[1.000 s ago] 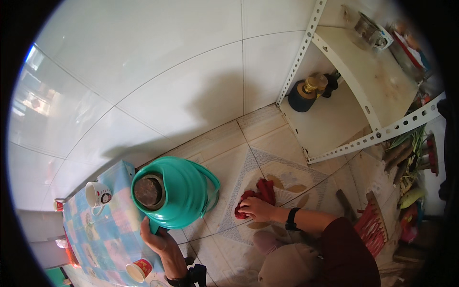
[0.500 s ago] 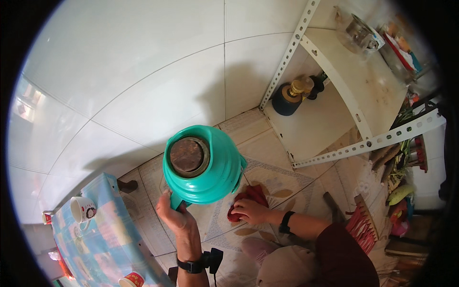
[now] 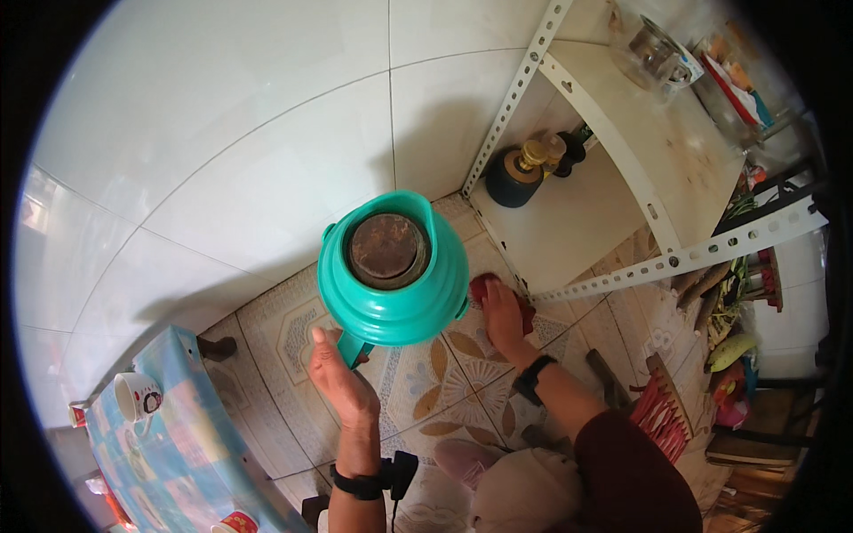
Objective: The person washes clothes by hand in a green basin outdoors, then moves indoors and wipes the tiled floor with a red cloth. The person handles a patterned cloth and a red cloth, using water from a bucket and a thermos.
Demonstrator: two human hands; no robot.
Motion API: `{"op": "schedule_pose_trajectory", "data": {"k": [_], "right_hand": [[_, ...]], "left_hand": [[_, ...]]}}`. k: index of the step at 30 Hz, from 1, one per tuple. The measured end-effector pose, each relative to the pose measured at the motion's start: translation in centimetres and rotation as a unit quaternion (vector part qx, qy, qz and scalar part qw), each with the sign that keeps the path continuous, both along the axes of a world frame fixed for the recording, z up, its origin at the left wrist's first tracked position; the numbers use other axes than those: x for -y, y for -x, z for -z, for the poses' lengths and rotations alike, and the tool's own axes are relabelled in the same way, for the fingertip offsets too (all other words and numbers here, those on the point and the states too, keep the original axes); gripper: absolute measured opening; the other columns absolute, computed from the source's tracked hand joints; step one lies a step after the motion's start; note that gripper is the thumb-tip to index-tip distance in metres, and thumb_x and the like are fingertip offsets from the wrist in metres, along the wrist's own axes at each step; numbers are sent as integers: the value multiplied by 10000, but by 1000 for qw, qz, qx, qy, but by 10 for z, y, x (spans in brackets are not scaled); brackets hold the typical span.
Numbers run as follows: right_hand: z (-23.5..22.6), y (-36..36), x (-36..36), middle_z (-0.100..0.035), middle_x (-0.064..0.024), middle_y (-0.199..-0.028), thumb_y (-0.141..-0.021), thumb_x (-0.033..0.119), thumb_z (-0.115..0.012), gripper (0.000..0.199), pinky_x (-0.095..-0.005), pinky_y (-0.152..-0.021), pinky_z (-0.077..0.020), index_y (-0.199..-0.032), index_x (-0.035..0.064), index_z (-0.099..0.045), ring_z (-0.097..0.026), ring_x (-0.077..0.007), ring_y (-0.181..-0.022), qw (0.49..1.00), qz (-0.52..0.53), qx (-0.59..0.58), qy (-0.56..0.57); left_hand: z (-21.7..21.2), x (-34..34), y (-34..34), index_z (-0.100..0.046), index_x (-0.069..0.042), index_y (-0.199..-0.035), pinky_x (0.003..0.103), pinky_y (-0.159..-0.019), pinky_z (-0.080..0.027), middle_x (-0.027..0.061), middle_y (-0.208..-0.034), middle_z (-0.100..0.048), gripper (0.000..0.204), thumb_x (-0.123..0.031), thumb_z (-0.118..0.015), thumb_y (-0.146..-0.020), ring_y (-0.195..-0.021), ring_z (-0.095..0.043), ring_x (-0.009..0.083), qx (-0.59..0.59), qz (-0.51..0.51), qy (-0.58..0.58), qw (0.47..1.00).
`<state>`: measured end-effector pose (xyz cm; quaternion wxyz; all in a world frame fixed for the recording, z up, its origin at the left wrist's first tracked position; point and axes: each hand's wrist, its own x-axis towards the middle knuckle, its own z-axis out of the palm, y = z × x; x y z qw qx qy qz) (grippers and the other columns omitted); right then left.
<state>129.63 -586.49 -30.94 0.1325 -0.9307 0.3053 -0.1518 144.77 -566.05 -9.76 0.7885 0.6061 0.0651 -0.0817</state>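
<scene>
My left hand [image 3: 342,384] grips the handle of a teal plastic jug [image 3: 394,271] and holds it up in the air, its round corked top facing the camera. My right hand [image 3: 503,311] reaches down to the patterned floor tiles [image 3: 426,382] and presses on a red cloth [image 3: 484,286] next to the foot of a white metal shelf [image 3: 622,169]. Both wrists wear dark bands.
A dark round bottle with a gold cap [image 3: 515,173] stands on the lower shelf. A low table with a blue patterned cover [image 3: 169,444] at the lower left carries a white cup [image 3: 138,395]. White wall tiles fill the upper left. A red slatted thing [image 3: 662,413] lies at the right.
My left hand has carried the teal jug from over the low table up and to the right. My right hand has slid the red cloth toward the shelf foot.
</scene>
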Motion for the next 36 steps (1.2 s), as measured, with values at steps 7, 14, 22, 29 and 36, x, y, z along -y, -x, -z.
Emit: {"op": "schedule_pose_trajectory", "data": {"k": [7,14,22,29,36], "right_hand": [[-7,25,-8,-343,-300,-1418,-925,119,-489,493,-422,-1062,-374,-1355,-75,-346,-388,-419,-1285,984,117,-107,-80],[2,27,-14,-321,-311,-1427,-917,113,-486,487,-430,-1093,-321,-1335,-99,-351,-385,-420,-1288,984,81,-158,7],[-4,5,-3,-341,-313,-1408,-937,124,-476,451,-443,-1088,-313,-1307,-104,-359,-358,-427,-1298,989,95,-105,-34],[-17,26,-54,-395,-297,-1381,-928,87,-467,426,-442,-1090,-315,-1309,-92,-399,-382,-418,-1289,995,28,-86,-34],[-1,-20,-194,-476,-241,-1334,-823,9,-492,431,-453,-1066,-360,-1250,-42,-472,-475,-367,-1233,953,-289,58,-70]], "left_hand": [[9,-60,-8,-559,-22,-961,315,-879,-353,63,-942,-531,328,-312,-407,-981,-930,-502,163,149,74,-94,982],[-9,-126,8,-537,-20,-881,282,-866,-344,56,-893,-525,233,-227,-442,-934,-892,-480,157,163,118,-197,960],[-28,-180,33,-549,-1,-889,293,-843,-373,72,-877,-553,193,-190,-515,-906,-882,-502,167,103,265,-252,925],[-45,-215,68,-581,-29,-894,351,-822,-395,115,-884,-565,132,-146,-609,-838,-887,-526,280,124,359,-331,864],[-63,-257,79,-603,-77,-896,380,-770,-414,66,-805,-599,146,-190,-649,-815,-802,-554,291,162,482,-347,788]]}}
